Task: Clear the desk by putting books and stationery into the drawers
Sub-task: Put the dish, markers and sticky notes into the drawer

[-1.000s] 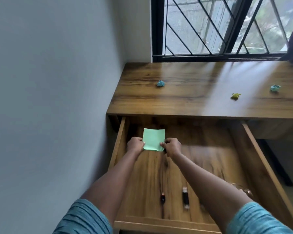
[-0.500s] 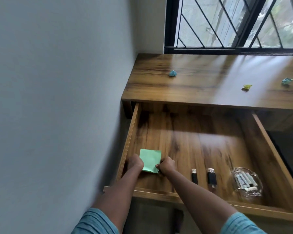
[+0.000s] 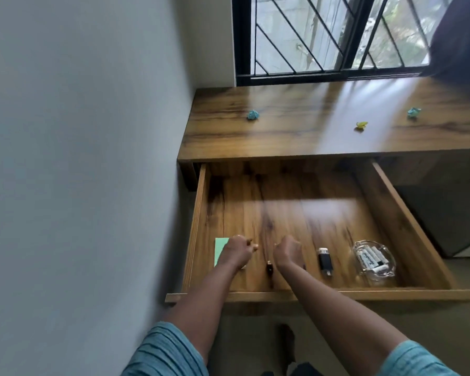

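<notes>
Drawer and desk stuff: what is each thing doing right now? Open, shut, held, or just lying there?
drawer: pulled open.
left hand: curled; grip unclear.
green pad: flat in the drawer, front left, partly under the left hand.
right hand: curled, off the pad.
black stick: lying loose.
glass dish: upright, batteries inside.
paper balls: crumpled, on the desk.

One head-worn view, looking down and forward, close over the open drawer (image 3: 310, 213). The desk (image 3: 296, 126) and window (image 3: 296, 36) lie beyond.
</notes>
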Demonstrator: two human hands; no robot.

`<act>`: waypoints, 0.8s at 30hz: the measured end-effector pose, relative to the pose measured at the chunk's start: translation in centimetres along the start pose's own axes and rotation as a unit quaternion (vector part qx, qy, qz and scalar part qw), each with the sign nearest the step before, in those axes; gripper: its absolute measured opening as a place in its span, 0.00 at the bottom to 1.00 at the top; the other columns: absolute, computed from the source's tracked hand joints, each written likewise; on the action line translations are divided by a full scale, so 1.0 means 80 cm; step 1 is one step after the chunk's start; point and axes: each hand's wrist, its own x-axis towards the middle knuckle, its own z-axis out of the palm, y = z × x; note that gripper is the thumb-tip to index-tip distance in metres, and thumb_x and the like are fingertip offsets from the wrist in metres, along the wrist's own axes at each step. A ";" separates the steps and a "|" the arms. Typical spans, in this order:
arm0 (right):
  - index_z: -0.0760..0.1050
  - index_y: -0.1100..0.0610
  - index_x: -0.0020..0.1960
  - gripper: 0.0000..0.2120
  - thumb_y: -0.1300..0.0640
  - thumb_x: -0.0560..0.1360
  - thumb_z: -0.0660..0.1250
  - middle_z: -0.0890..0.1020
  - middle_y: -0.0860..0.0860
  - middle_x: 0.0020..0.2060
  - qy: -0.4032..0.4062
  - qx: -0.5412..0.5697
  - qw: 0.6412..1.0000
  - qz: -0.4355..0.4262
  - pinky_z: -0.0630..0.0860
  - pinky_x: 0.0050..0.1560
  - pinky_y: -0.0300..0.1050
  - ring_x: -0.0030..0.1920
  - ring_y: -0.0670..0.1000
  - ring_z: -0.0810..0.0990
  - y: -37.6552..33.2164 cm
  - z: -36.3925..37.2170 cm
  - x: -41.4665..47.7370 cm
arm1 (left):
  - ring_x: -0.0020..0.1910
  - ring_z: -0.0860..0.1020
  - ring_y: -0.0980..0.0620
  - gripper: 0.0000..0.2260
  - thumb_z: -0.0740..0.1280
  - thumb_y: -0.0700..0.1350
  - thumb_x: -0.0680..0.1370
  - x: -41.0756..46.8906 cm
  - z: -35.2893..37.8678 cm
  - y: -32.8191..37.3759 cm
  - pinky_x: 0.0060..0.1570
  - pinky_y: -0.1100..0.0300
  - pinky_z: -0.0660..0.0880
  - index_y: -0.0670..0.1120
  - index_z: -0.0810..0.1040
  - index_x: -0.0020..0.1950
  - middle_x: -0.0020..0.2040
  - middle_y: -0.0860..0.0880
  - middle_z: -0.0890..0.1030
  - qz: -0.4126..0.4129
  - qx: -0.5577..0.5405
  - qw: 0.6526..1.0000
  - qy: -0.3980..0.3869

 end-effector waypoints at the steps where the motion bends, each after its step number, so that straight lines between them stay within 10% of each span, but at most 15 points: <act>1: 0.74 0.61 0.50 0.06 0.60 0.79 0.60 0.78 0.55 0.47 0.029 0.013 0.999 0.017 0.72 0.40 0.41 0.41 0.50 0.73 0.008 -0.010 -0.001 | 0.58 0.79 0.50 0.17 0.67 0.50 0.77 -0.004 0.003 0.013 0.57 0.58 0.75 0.45 0.77 0.64 0.60 0.48 0.81 0.041 -0.020 0.997 -0.056; 7: 0.69 0.65 0.63 0.16 0.58 0.78 0.61 0.71 0.63 0.64 0.124 0.033 0.984 0.122 0.70 0.64 0.54 0.65 0.62 0.69 0.063 -0.057 0.005 | 0.61 0.75 0.49 0.25 0.73 0.51 0.72 -0.035 0.035 0.092 0.61 0.54 0.72 0.47 0.74 0.67 0.64 0.48 0.77 0.113 0.152 0.913 -0.361; 24: 0.61 0.69 0.71 0.24 0.63 0.76 0.57 0.47 0.63 0.76 0.197 0.078 0.971 0.113 0.47 0.75 0.56 0.76 0.61 0.45 0.097 -0.125 0.040 | 0.61 0.75 0.48 0.23 0.73 0.47 0.71 -0.009 0.040 0.131 0.56 0.56 0.75 0.47 0.76 0.65 0.63 0.47 0.76 0.168 0.288 0.903 -0.270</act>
